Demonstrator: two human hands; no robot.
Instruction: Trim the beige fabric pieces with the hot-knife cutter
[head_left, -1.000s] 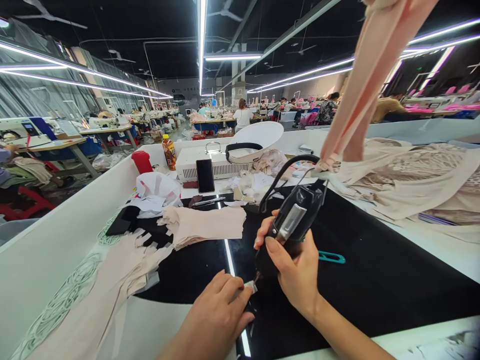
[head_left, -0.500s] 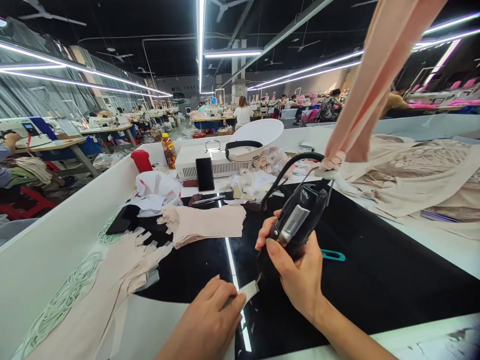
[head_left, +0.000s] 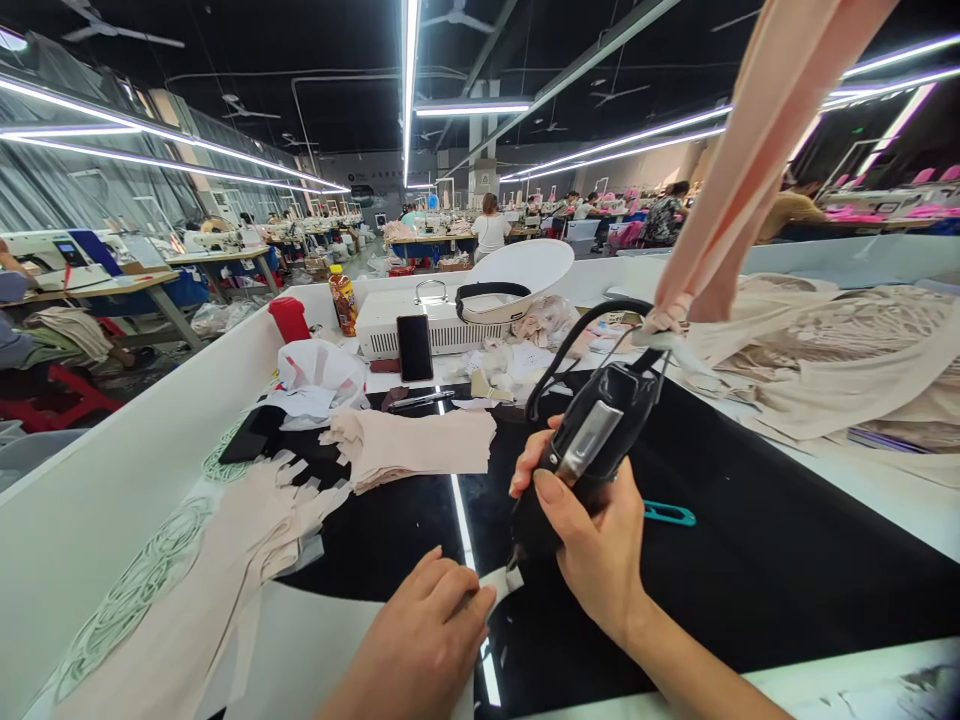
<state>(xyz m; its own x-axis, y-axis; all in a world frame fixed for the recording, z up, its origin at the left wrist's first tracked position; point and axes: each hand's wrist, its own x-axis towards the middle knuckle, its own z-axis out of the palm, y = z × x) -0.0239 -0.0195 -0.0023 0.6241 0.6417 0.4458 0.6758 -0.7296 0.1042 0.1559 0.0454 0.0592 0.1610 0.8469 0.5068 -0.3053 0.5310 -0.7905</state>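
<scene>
My right hand [head_left: 592, 540] is closed round a black hand-held power tool [head_left: 589, 440] with a silver metal plate and a cord at its top. The tool is tilted, and its narrow tip points down at a small pale strip [head_left: 501, 582]. My left hand [head_left: 427, 625] pinches that strip between thumb and fingers, low over the black table panel [head_left: 750, 540]. Tip and strip appear to touch. A knotted pink fabric band [head_left: 757, 170] runs from above to the top of the tool. A teal thread snipper [head_left: 670, 513] lies to the right of my right hand.
Beyond my hands lies a stack of beige fabric pieces [head_left: 420, 445]. More beige pieces [head_left: 202, 570] and pale green cords [head_left: 135, 595] line the left side. A phone [head_left: 415, 348] leans on a white box [head_left: 382, 325]. Beige fabric [head_left: 847, 350] is heaped at right.
The tool's tip has shifted slightly and now overlaps the strip near its outer end. Both hands keep nearly the same place. The whole view has tilted a little.
</scene>
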